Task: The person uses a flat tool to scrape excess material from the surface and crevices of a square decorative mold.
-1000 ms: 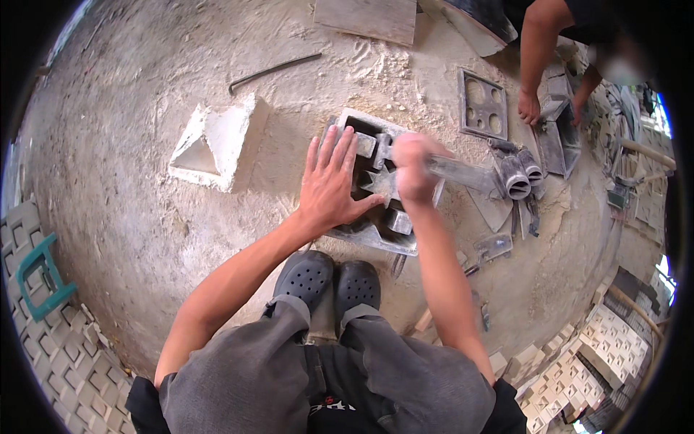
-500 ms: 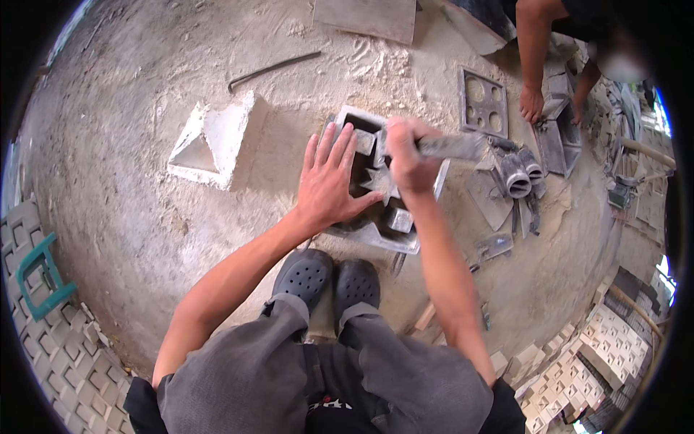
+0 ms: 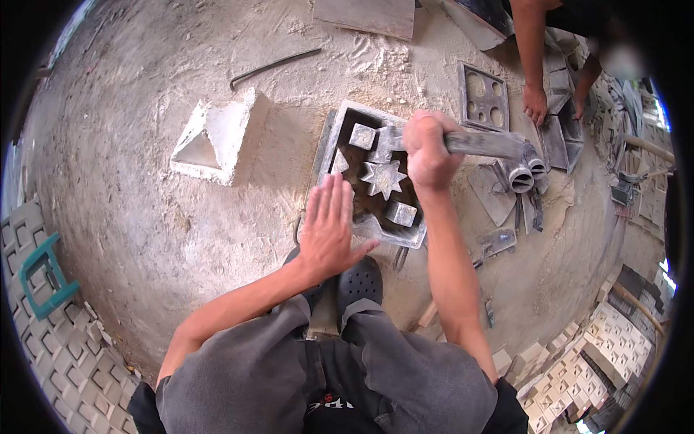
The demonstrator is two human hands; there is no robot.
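Note:
In front of my feet on the floor lies a grey metal mould (image 3: 410,236), a frame with a star-shaped block (image 3: 383,179), cube-shaped blocks (image 3: 362,137) and angular pieces inside. My right hand (image 3: 431,155) is closed around a hammer (image 3: 481,144); its wooden handle sticks out to the right, and its metal head is over the upper part of the mould. Whether the head touches a block I cannot tell. My left hand (image 3: 329,231) is stretched out flat beside the mould's lower left corner, thumb apart, holding nothing.
A white dusty block with a pyramid-shaped hollow (image 3: 217,141) stands left of the mould. Beyond lies a bent metal bar (image 3: 275,68). To the right are a plate with round holes (image 3: 483,98), metal tubes (image 3: 522,178) and a co-worker's hand (image 3: 535,105) at another mould. Patterned blocks (image 3: 614,340) are stacked lower right.
My left hand has drawn back from the mould toward me, uncovering its left side. The hammer in my right hand has shifted slightly right. The mould now sits slightly turned.

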